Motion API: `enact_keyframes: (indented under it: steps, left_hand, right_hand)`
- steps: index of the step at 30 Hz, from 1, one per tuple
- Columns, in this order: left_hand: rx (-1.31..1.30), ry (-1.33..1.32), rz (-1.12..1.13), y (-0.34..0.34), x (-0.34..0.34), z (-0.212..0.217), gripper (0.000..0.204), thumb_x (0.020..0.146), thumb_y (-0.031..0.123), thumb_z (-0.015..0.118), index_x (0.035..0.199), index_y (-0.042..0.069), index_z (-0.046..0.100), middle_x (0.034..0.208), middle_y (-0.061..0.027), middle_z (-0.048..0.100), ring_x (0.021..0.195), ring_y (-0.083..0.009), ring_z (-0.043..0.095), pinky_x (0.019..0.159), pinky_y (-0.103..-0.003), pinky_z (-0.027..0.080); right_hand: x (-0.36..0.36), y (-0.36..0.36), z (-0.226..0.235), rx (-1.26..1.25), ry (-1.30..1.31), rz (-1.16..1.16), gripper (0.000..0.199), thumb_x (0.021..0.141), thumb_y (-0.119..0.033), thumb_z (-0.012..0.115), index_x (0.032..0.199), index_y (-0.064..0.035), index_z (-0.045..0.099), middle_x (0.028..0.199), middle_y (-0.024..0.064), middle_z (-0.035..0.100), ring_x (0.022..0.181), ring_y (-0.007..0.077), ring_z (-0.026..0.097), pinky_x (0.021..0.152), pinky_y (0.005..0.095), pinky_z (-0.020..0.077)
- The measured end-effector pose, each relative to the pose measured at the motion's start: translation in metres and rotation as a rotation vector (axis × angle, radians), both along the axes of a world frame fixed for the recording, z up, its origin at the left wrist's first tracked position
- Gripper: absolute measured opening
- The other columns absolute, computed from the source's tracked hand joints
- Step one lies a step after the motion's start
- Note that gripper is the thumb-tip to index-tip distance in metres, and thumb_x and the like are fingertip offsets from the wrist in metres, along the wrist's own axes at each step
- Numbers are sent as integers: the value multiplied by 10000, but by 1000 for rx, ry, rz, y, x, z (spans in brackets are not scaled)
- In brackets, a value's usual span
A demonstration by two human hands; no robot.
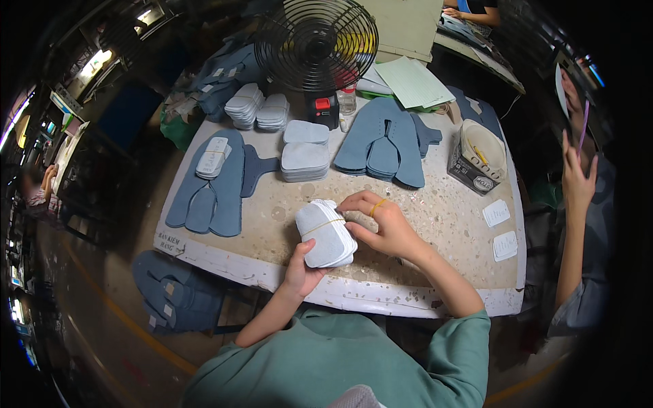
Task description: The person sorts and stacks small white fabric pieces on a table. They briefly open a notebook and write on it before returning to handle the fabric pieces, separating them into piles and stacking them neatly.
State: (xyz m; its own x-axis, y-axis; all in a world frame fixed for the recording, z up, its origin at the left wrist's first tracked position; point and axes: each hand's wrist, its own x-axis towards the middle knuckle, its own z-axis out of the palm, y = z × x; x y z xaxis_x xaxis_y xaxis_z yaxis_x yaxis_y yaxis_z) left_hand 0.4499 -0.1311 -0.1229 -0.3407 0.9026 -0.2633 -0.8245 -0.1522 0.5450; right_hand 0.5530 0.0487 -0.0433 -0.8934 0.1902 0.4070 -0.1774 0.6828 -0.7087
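Over the table's near edge, my left hand [300, 270] grips a thick stack of light grey rounded fabric pieces [321, 239] from below, its thumb on the front face. A thin rubber band [322, 227] crosses the stack. My right hand [382, 224] is closed at the stack's right edge, thumb and fingertips where the band meets it; the exact hold is partly hidden. Another yellow band [377, 207] circles one of its fingers. Beyond the hands stand a loose pile of similar pale pieces [305, 158] and a pile of blue-grey shoe-upper pieces [367, 139].
At left lie more blue-grey uppers [228, 187] topped by a banded pale bundle [213, 158]. A black fan [318, 44] stands at the back. The box [469, 163] and two white cards [505, 245] are at right. Beside the table, another person's hand [578, 180] is raised.
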Motion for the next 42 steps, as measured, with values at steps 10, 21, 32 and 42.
enact_keyframes:
  steps: [10, 21, 32, 42]
  left_hand:
    - [36, 82, -217, -3, 3, -1, 700, 810, 288, 668, 1390, 18, 385, 1260, -114, 553, 1152, -239, 571, 998, -398, 467]
    - [-41, -142, -235, -7, 25, 4, 801, 821, 402, 671, 1430, 16, 320, 1332, -177, 504, 1204, -324, 538, 1040, -457, 430]
    - [-116, 207, 289, 5, 41, -16, 597, 956, 364, 530, 1419, 71, 296, 1365, -102, 437, 1268, -220, 470, 1043, -385, 419]
    - [6, 162, 309, 2, 38, -30, 605, 950, 344, 419, 1492, 165, 216, 1450, -69, 356, 1331, -226, 400, 1083, -424, 380]
  right_hand:
    - [12, -3, -1, -891, -115, 210, 208, 902, -148, 584, 720, -78, 510, 694, -23, 490, 622, 93, 423, 606, 217, 348]
    - [31, 45, -29, -1585, -82, -69, 200, 977, -253, 568, 1073, -77, 564, 687, -18, 513, 451, 21, 324, 423, 171, 241]
    - [32, -36, -13, 83, 27, 10, 590, 765, -261, 764, 1297, -100, 567, 1124, 111, 543, 834, 204, 605, 662, 326, 511]
    - [36, -42, -9, -136, 139, -267, 153, 855, -125, 691, 980, -43, 655, 847, 69, 628, 651, 169, 632, 593, 250, 506]
